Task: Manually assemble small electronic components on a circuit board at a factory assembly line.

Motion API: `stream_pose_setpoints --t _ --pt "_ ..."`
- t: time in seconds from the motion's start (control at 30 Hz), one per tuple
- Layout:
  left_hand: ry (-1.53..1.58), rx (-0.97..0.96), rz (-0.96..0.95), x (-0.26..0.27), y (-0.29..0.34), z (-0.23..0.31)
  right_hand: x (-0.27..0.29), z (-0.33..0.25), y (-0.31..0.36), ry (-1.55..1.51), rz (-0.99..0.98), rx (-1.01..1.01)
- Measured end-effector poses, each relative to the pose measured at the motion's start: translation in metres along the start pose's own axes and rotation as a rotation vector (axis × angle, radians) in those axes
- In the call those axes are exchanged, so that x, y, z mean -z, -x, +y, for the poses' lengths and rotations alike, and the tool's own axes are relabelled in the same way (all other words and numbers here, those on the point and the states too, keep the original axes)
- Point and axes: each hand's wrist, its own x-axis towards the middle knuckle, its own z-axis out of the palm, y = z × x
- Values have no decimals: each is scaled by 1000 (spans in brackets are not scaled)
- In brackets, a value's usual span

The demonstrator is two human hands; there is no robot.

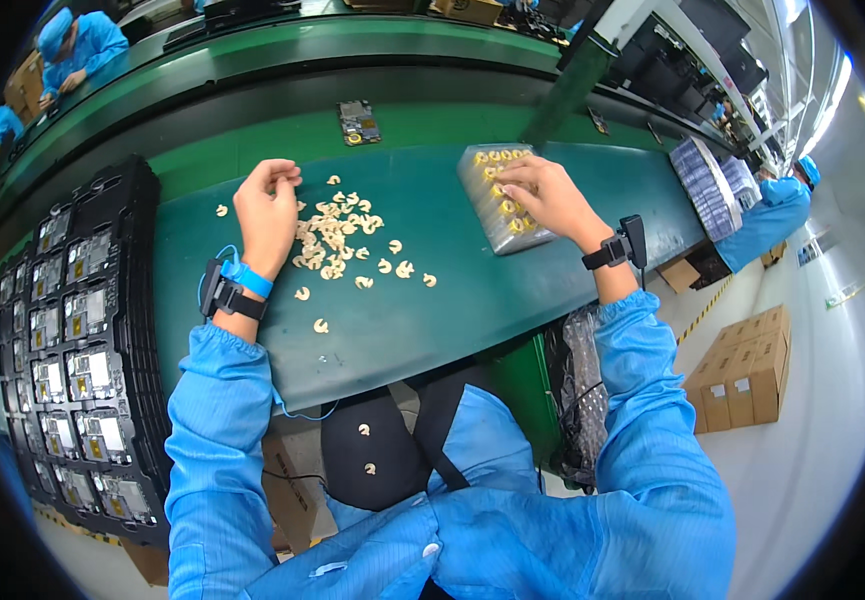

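My left hand (268,205) is raised at the left edge of a loose pile of small cream, C-shaped pieces (332,235). Its fingers are curled together, and whatever may be between them is hidden. To the right stands a clear plastic tray stack (480,205) with rows of yellow ring-shaped parts (510,208) in its top. Over that tray, my right hand (544,195) has its fingertips drawn together among the yellow parts; I cannot make out what they pinch. A blue band with a cord circles my left wrist, and both wrists carry black straps.
Stacked black trays (72,350) of circuit boards rise at the left edge. A lone circuit board (357,122) lies beyond the green mat (402,330). Wrapped packs (707,190) sit at the mat's right end. Cartons (747,370) stand on the floor. Co-workers in blue are farther off.
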Motion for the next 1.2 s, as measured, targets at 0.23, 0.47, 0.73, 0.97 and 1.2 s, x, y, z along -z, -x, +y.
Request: stream_pose_setpoints --t 0.23,0.47,0.73,0.97,1.2 --pt "-17 35 -86 -3 2 7 17 -17 47 31 -104 18" --pt "-2 71 -82 -2 0 2 -30 -38 96 308 44 20" --pt "41 41 -92 -8 -5 -5 -10 28 100 197 371 -286" --pt "103 41 20 9 -1 -4 -14 37 71 124 341 -342" --pt "68 -154 83 -18 5 17 7 30 82 348 446 -183"
